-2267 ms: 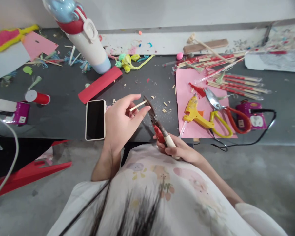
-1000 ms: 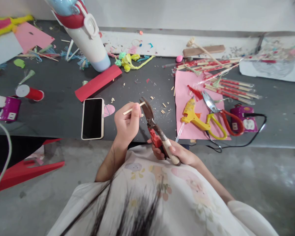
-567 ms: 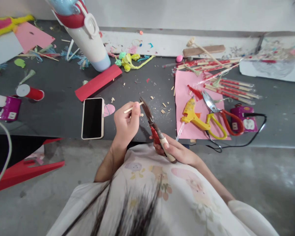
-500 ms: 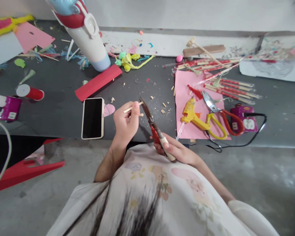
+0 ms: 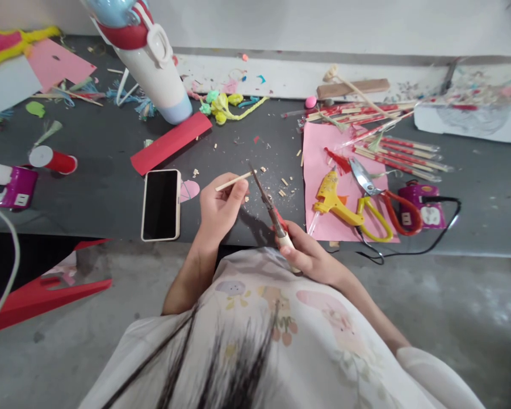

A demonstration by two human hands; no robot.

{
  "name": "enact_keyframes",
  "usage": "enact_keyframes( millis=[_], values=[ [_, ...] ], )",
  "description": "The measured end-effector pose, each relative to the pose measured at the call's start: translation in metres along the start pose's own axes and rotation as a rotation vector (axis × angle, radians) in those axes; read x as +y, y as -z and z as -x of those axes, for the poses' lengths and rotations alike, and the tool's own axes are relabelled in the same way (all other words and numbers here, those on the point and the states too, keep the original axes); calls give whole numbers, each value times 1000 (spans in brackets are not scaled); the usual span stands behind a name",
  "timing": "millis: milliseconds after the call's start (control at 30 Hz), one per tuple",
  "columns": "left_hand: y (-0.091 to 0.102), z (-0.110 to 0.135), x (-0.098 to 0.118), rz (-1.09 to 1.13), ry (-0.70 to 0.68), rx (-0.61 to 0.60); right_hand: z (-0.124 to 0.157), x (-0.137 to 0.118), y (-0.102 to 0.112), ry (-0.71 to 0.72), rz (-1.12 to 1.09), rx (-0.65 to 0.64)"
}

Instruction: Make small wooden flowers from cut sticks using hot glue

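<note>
Roughly mid-frame, a pale stick (image 5: 234,181) slants up to the blades of my metal snips (image 5: 266,200). I pinch it between the thumb and fingers of my left hand (image 5: 221,205); my right hand (image 5: 307,253) is wrapped round the snips' handles. Small cut bits (image 5: 282,193) lie just right of the blades, a phone (image 5: 161,205) left of centre, a yellow glue gun (image 5: 333,195) on pink paper (image 5: 315,149) towards the right.

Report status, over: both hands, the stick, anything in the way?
Left hand pinching thin wooden stick. Right hand gripping cutting tool. Blades at stick's far end, contact unclear. Nothing seen blocking between them.
</note>
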State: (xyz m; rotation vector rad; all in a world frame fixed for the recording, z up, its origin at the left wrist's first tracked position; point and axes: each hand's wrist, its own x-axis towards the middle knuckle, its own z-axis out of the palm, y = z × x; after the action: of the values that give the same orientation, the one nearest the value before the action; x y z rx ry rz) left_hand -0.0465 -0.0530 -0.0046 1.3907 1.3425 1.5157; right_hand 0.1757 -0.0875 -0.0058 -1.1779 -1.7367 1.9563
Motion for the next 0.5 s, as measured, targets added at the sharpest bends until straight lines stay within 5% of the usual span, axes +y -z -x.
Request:
enact_keyframes(
  millis=[100, 267, 367, 500],
  values=[
    [13, -4, -4, -10, -61, -47, 5, -5, 7, 21, 204, 73],
    [30, -14, 10, -382, -292, -246, 11, -11, 12, -7, 431, 125],
    [33, -16, 15, -482, -298, -370, 12, -12, 11, -46, 454, 124],
    [33, -14, 10, -481, -236, -392, 11, -14, 9, -85, 478, 148]
  ],
)
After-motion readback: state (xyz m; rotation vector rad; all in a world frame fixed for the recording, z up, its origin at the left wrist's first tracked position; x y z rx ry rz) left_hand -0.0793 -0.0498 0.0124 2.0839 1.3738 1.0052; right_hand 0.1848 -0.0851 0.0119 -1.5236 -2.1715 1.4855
